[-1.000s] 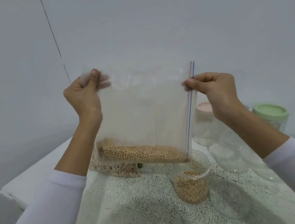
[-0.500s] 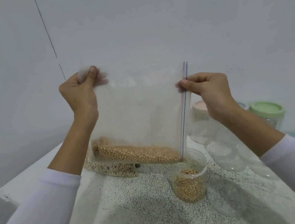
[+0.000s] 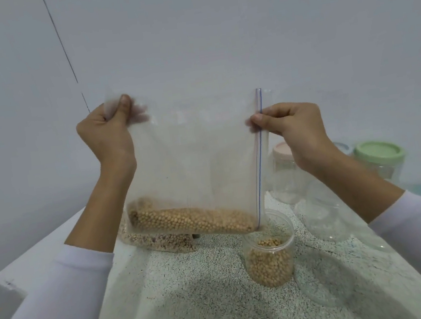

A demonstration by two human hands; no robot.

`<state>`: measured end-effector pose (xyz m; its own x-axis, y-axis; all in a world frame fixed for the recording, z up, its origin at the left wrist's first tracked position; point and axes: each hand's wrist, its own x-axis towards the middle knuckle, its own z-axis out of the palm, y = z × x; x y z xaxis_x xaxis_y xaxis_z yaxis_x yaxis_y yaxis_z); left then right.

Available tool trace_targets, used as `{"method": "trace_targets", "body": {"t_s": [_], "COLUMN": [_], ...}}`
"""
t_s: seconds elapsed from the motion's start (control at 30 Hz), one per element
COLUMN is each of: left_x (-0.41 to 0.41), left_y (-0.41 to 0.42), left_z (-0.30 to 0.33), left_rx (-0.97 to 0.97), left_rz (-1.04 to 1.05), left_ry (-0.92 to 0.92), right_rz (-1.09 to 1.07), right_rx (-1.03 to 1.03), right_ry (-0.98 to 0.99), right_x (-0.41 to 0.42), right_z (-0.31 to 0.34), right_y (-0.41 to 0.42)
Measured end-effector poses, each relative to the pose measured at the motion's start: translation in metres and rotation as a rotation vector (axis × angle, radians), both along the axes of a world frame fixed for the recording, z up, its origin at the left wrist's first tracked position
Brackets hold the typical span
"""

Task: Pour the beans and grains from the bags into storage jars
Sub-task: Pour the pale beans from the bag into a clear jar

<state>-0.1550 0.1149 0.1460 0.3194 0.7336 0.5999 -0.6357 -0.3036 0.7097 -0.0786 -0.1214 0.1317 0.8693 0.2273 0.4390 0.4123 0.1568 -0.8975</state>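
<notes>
Two bags (image 3: 191,162) (image 3: 158,241), five jars (image 3: 269,251) (image 3: 287,173) (image 3: 378,160) (image 3: 325,213) (image 3: 329,278), two hands (image 3: 108,135) (image 3: 297,131).

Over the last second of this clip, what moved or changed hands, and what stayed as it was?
Little changed. Both hands keep their pinch on the zip bag: left hand on the far corner, right hand at the zip edge. The low corner stays over the open jar. No clear rise in the jar's beans.

Clear zip bag (image 3: 193,161) of soybeans (image 3: 193,221) (held sideways) above part-filled open jar (image 3: 270,253)
</notes>
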Motion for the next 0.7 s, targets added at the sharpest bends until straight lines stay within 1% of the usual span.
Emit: {"method": "trace_targets", "body": {"t_s": [0.07, 0.17, 0.3, 0.4, 0.5, 0.63, 0.7], "left_x": [-0.0007, -0.0016, -0.0025, -0.0028, -0.0032, -0.0043, -0.0058], "left_y": [0.0001, -0.0033, -0.0047, -0.0073, -0.0084, -0.0076, -0.0055], "left_z": [-0.0025, -0.0025, -0.0014, -0.0008, -0.0003, 0.0001, 0.0002], "left_rx": [-0.027, 0.02, 0.023, 0.043, 0.019, 0.064, 0.05], "left_rz": [0.033, -0.014, 0.012, -0.034, 0.018, -0.026, 0.014], "left_ry": [-0.039, -0.01, -0.039, -0.034, -0.065, -0.036, -0.06], "right_rz": [-0.021, 0.001, -0.034, -0.013, -0.023, 0.01, -0.008], "right_rx": [0.012, -0.011, 0.019, 0.008, 0.029, 0.005, 0.024], "right_ry": [-0.012, -0.007, -0.005, -0.001, -0.01, 0.002, -0.004], "right_x": [0.0006, -0.0005, 0.0003, -0.0008, -0.0007, -0.0025, -0.0025], "right_z": [-0.0006, -0.0013, -0.0024, -0.0023, -0.0015, -0.0012, -0.0009], "right_y": [-0.0016, -0.0022, -0.0041, -0.0034, -0.0037, -0.0022, -0.003]}}
